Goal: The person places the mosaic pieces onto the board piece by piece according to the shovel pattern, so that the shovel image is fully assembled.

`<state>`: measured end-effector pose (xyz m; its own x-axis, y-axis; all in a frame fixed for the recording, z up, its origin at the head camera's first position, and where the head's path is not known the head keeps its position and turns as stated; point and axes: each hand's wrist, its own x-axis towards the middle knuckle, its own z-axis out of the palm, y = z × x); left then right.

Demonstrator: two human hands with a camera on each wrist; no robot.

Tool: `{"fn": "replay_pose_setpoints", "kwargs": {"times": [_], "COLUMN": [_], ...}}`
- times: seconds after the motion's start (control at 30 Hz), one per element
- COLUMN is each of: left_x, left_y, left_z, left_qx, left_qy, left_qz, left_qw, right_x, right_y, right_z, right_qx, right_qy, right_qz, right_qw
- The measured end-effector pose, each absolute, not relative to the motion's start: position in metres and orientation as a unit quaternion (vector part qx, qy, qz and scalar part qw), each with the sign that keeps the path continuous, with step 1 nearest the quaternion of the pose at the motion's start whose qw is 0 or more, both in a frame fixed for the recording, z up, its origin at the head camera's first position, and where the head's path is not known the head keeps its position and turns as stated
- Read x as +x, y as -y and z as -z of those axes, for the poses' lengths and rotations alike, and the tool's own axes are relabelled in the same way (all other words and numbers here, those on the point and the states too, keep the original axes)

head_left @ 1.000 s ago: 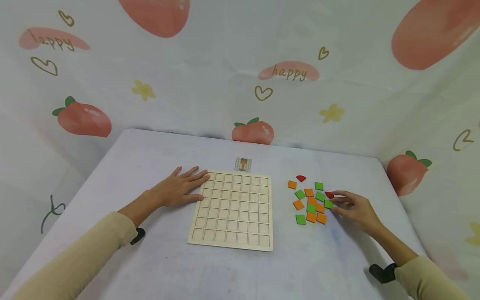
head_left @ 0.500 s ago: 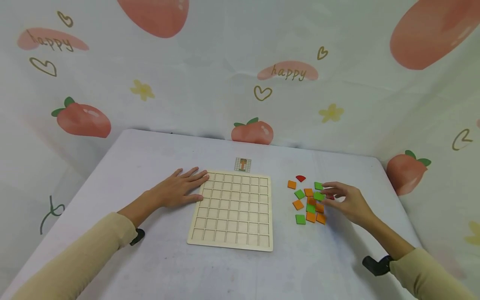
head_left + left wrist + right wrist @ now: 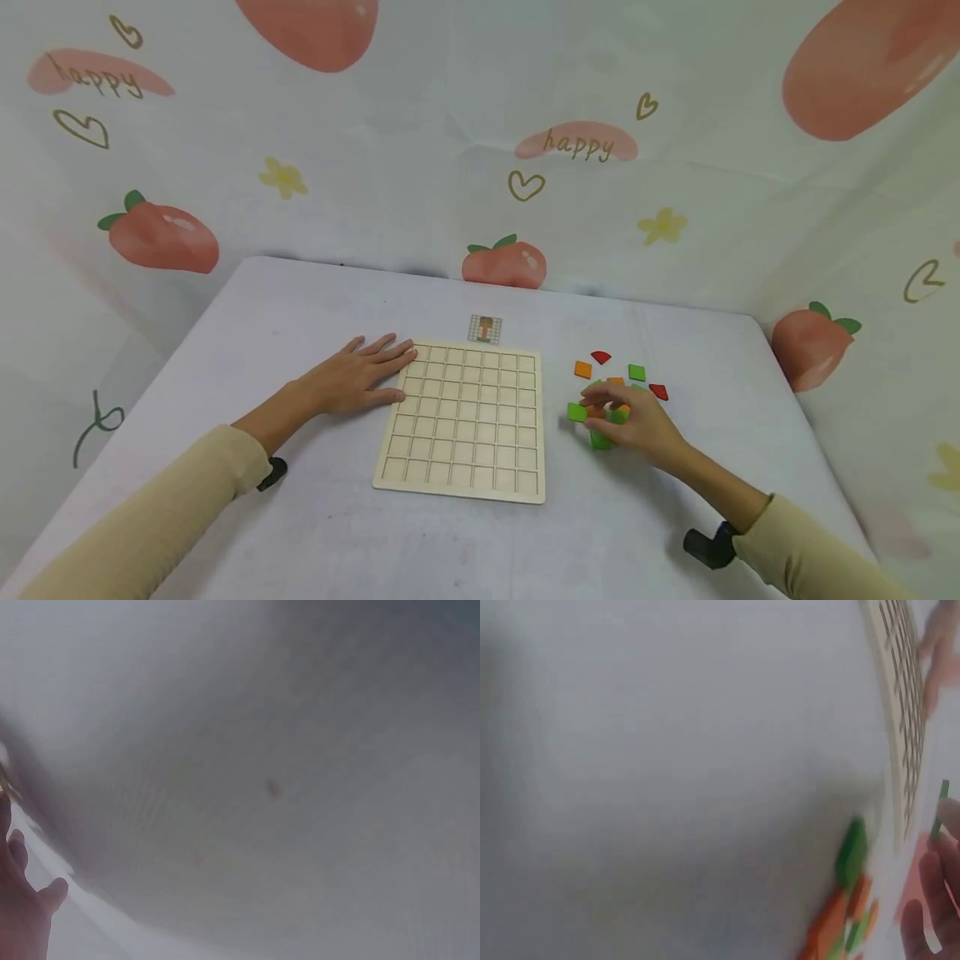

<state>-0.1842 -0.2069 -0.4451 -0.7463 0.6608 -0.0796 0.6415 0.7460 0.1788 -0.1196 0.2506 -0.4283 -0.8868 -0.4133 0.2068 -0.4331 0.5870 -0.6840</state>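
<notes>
My right hand (image 3: 633,421) pinches a green square tile (image 3: 577,412) between thumb and fingertips, holding it over the left side of the loose tiles. In the right wrist view the same tile shows edge-on as a thin green strip (image 3: 941,806) at the fingertips. My left hand (image 3: 360,375) lies with fingers spread, its fingertips and thumb on the left edge of a pale wooden grid board (image 3: 468,421). The board's square cells hold no tiles. Only part of the left hand (image 3: 26,900) shows in the left wrist view.
Under and around the right hand lie orange and green square tiles, among them an orange tile (image 3: 583,369) and a green tile (image 3: 637,372). Two red wedge pieces (image 3: 601,357) sit farther back. A small printed pattern card (image 3: 485,328) lies behind the board on the white table (image 3: 300,500).
My right hand has picked up a green tile from the right of the pile and carried it left toward the board. The left hand has stayed in place.
</notes>
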Motion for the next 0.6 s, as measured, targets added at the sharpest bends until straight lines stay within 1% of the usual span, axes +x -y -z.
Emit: {"fn": "replay_pose_setpoints", "kwargs": {"times": [0.27, 0.6], "left_x": [-0.184, -0.182], "left_y": [0.208, 0.206], "left_z": [0.447, 0.443], "left_qx": [0.341, 0.348], "left_qy": [-0.934, -0.932], "left_qz": [-0.064, -0.075], "left_qw": [0.079, 0.074], "right_x": [-0.108, -0.098], "right_y": [-0.213, -0.183], "right_z": [0.436, 0.439], "right_qx": [0.282, 0.329], "right_qy": [0.884, 0.865], "right_qz": [-0.373, -0.377], "right_qw": [-0.014, -0.026]}}
